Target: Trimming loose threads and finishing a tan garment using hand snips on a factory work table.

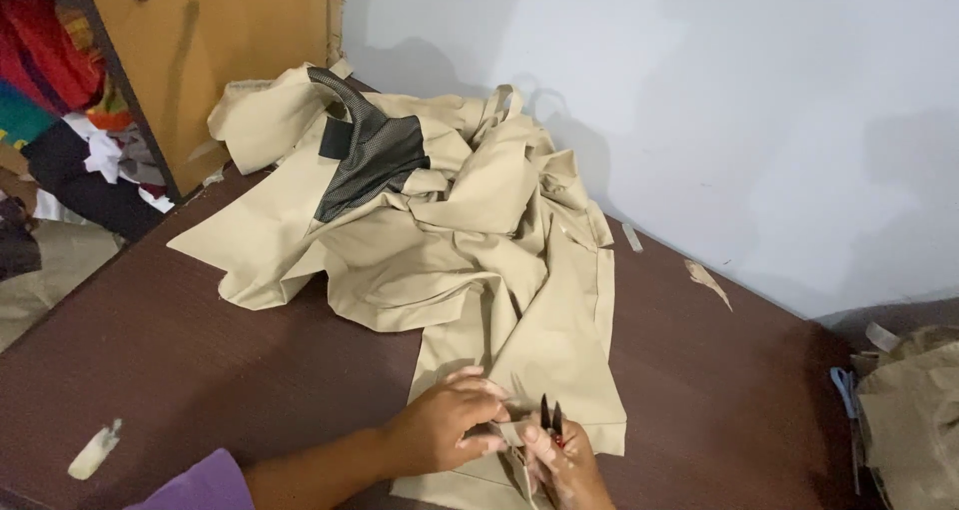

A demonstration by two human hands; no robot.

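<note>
Both hands work at the table's near edge: the left hand pinches the beige garment's hem flat; the right hand grips small snips, blades slightly parted; trimming seems underway, needing steady aim.

Single head-worn view, looking down and forward across the dark brown bench from its near edge. Hands sit close at the bottom of the frame; pale wall closes the far side, shelving far left.
</note>
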